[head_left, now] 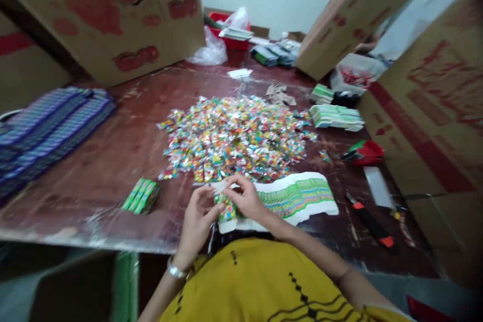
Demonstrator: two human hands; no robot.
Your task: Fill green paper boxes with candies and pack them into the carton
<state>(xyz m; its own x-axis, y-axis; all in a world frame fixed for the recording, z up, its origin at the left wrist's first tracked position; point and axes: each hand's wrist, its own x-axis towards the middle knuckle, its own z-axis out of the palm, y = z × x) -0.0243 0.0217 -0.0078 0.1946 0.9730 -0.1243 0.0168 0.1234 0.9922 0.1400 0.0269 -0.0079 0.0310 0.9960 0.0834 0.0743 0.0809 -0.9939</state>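
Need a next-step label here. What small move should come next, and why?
Probably fold inward the pale flap at the far end of the small green carton: it shows between the left hand and right hand, whose fingers are at that end. Blur hides the exact grip.

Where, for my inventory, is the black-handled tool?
The tool lies lower right in the head view, on the table, right of the fanned packaging, below a white rectangle.

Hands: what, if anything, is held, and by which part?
A box: left hand at its left side, right hand at its white far end.
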